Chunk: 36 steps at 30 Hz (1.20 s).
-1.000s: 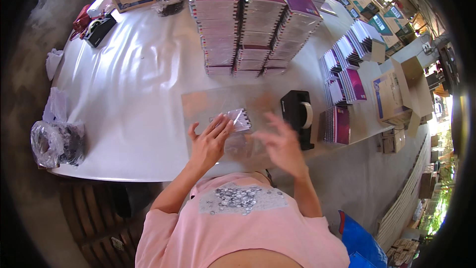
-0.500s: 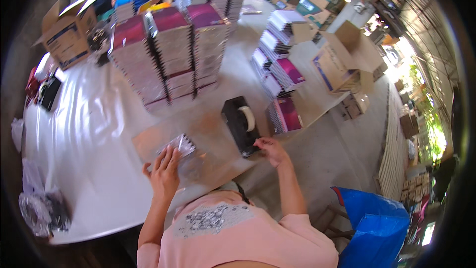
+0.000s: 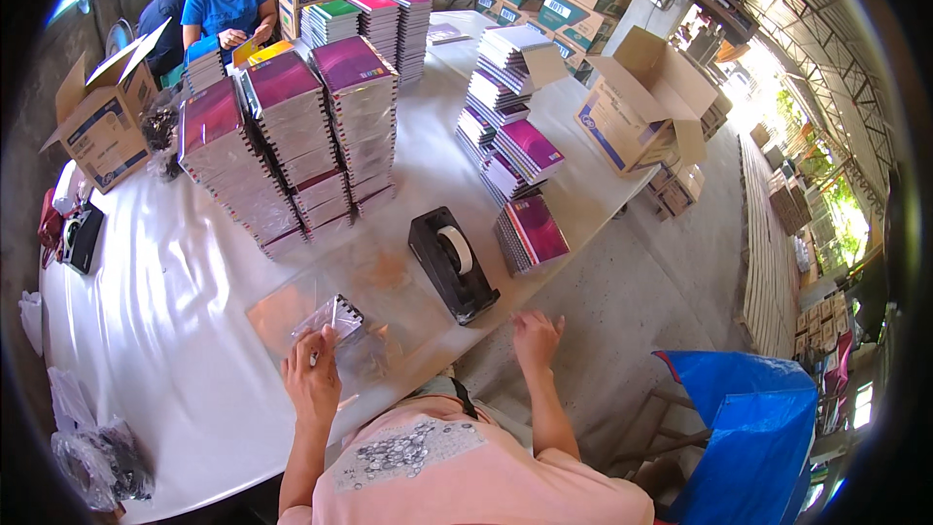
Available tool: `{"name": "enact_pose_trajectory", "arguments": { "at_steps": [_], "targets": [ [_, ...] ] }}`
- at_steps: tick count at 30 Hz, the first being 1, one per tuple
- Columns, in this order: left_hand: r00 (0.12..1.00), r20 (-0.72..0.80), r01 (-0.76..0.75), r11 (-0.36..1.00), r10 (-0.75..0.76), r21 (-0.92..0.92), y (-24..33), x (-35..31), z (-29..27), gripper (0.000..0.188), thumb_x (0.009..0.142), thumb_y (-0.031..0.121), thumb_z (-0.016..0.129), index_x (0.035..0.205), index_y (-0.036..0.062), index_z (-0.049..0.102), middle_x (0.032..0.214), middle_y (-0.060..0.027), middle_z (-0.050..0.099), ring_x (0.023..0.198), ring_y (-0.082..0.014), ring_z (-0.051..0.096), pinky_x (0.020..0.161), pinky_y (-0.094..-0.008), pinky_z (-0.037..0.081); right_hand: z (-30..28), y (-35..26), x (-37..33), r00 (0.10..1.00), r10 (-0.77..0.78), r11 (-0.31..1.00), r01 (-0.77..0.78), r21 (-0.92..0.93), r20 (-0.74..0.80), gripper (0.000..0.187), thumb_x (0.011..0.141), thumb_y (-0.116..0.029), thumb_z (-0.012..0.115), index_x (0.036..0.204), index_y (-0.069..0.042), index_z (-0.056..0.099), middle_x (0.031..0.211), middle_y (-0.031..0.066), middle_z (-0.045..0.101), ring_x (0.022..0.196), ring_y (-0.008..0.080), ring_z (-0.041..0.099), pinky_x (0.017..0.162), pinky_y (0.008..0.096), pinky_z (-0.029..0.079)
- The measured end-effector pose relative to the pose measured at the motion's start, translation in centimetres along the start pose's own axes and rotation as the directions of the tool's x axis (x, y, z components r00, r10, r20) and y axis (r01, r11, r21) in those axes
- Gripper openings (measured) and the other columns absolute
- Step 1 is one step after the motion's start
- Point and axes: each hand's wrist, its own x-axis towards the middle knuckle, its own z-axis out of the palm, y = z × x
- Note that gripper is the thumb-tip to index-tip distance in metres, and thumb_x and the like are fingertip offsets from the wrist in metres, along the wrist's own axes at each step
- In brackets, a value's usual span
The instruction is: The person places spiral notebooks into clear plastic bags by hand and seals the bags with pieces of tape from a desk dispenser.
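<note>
A small spiral-bound notebook (image 3: 342, 315) in clear plastic lies on a transparent sheet (image 3: 277, 306) near the table's front edge. My left hand (image 3: 311, 381) is closed on its near side, fingers bent over the plastic. To the right stands a black tape dispenser (image 3: 455, 277) with a pale roll. My right hand (image 3: 537, 338) is just off the dispenser's near end, past the table edge. Its fingers are curled together; whatever they may hold is too small to make out.
Tall stacks of wrapped purple notebooks (image 3: 292, 151) stand beyond the sheet; more notebook piles (image 3: 520, 151) stand to the right. An open carton (image 3: 632, 122) is at the far right, another (image 3: 105, 136) at far left. A co-worker in blue (image 3: 228, 15) sits across. Blue plastic (image 3: 743, 428) hangs at lower right.
My right hand has moved slightly right and down, away from the dispenser's end. My left hand's fingers, spread before, have drawn in on the wrapped notebook. The head view has shifted.
</note>
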Motion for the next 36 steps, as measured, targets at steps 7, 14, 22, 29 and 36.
{"name": "enact_pose_trajectory", "arguments": {
  "at_steps": [7,14,22,29,36],
  "targets": [
    [0.996,-0.072,-0.057,0.998,0.055,-0.023,-0.6,-0.2,1.3,0.044,0.077,0.001,0.063,0.119,0.0094,0.057,0.099,-0.0051,0.059,0.100,-0.0257,0.058,0.077,-0.0390,0.043,-4.4,-9.6,2.7,0.922,-0.319,0.813,0.385,0.438,-0.219,0.008,0.077,-0.009,0.067,0.084,-0.010,0.068,0.075,0.0074,0.066,0.071,0.0242,0.063,0.083,0.0349,0.044],
    [0.979,-0.160,0.067,0.945,-0.123,-0.319,-1.5,-1.5,2.4,0.058,0.071,0.001,0.070,0.124,0.0040,0.046,0.103,-0.0137,0.062,0.096,-0.0304,0.058,0.083,-0.0403,0.046,-4.6,-19.1,0.5,0.903,-0.372,0.288,-0.108,0.951,0.215,0.013,0.087,-0.011,0.061,0.088,0.000,0.067,0.068,0.0015,0.062,0.064,0.0076,0.057,0.059,0.0211,0.045],
    [0.976,-0.190,0.027,0.932,-0.102,-0.362,-2.2,-1.8,2.7,0.068,0.070,0.000,0.071,0.129,0.0035,0.038,0.104,-0.0100,0.062,0.095,-0.0293,0.058,0.078,-0.0404,0.046,-3.3,-23.9,-1.4,0.711,-0.480,0.205,-0.479,0.853,0.514,0.024,0.089,-0.021,0.061,0.084,0.001,0.067,0.063,0.0030,0.059,0.054,0.0058,0.050,0.050,0.0193,0.038],
    [0.992,-0.097,-0.102,0.970,0.082,-0.220,-1.9,-0.8,1.3,0.061,0.069,0.002,0.065,0.127,0.0103,0.050,0.104,-0.0035,0.059,0.099,-0.0233,0.057,0.075,-0.0369,0.044,-1.4,-23.5,-2.6,0.613,-0.298,0.364,-0.636,0.680,0.732,0.027,0.084,-0.026,0.066,0.078,0.001,0.068,0.059,0.0044,0.060,0.042,0.0066,0.047,0.038,0.0215,0.035],
    [0.998,0.010,0.068,0.996,-0.068,-0.057,-0.5,-0.4,0.6,0.058,0.069,0.005,0.065,0.125,0.0163,0.055,0.100,-0.0002,0.056,0.099,-0.0181,0.057,0.069,-0.0325,0.036,0.0,-22.2,-3.5,0.577,-0.266,0.347,-0.690,0.635,0.772,0.031,0.084,-0.029,0.067,0.075,0.001,0.068,0.054,0.0041,0.058,0.040,0.0070,0.046,0.037,0.0218,0.035]
  ]
}}
